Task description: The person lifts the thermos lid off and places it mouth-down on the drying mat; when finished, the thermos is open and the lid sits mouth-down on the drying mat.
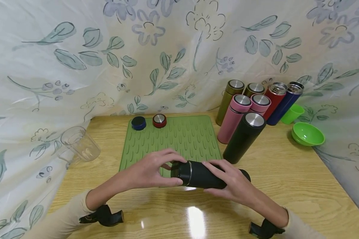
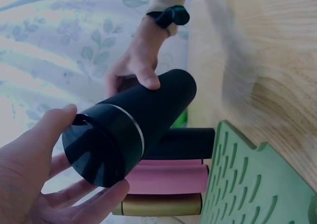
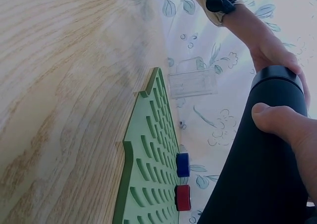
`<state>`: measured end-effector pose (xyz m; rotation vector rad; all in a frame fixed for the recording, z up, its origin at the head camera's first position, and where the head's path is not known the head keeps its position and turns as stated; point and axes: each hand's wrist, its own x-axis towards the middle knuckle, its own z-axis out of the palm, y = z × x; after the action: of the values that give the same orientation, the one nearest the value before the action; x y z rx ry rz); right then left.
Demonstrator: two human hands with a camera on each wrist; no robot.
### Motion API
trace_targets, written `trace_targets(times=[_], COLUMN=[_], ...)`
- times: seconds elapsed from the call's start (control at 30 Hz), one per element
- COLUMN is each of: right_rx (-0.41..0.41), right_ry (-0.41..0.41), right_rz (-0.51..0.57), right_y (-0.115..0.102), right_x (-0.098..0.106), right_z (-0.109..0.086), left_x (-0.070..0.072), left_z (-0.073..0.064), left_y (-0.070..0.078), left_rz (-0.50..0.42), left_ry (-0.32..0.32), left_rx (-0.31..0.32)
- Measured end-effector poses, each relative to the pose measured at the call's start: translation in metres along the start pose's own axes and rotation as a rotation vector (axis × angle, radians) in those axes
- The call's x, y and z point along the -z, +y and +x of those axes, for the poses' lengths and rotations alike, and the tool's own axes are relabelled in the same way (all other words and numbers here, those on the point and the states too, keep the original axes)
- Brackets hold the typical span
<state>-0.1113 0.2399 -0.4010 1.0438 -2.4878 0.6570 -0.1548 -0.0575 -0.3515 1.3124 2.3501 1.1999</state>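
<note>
The left hand (image 1: 154, 170) grips the lid (image 1: 184, 172) of a bottle (image 1: 202, 179); the right hand (image 1: 234, 182) clasps its body, off the tabletop (image 1: 290, 186), by the near right corner of the mat (image 1: 170, 142). Step: apparently lid removal. Next move: likely counter-rotation.

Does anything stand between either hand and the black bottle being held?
Nothing visible: the left hand directly grips the black bottle at its silver-ringed end, the right hand around its body.
</note>
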Motion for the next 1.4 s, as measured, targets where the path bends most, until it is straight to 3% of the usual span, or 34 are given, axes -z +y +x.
trace_targets(times=[0.13,0.43,0.7,0.9,1.1,1.4], right_rx=[-0.018,-0.003,-0.017,-0.012,-0.018,-0.002], right_ry=[-0.012,-0.004,-0.013,-0.02,-0.021,-0.003], right_rz=[0.005,0.024,0.017,0.02,0.005,0.011], right_y=[0.0011,0.0037,0.0036,0.0035,0.0024,0.0005], right_x=[0.0004,-0.0022,-0.0031,-0.0044,-0.0028,-0.0039], right_z=[-0.0005,-0.0012,-0.001,-0.0017,-0.0011,-0.0017], left_x=[-0.0014,-0.0028,-0.0027,-0.0045,-0.0046,-0.0069], left_z=[0.0002,0.0005,-0.0004,-0.0009,-0.0023,-0.0045], left_y=[0.0003,0.0015,0.0027,0.0036,0.0026,0.0025], left_rz=[-0.018,0.063,0.142,0.137,0.261,0.286], left_ry=[0.005,0.023,0.0,0.001,-0.023,0.018], left_rx=[0.007,-0.023,-0.046,-0.006,-0.056,-0.063])
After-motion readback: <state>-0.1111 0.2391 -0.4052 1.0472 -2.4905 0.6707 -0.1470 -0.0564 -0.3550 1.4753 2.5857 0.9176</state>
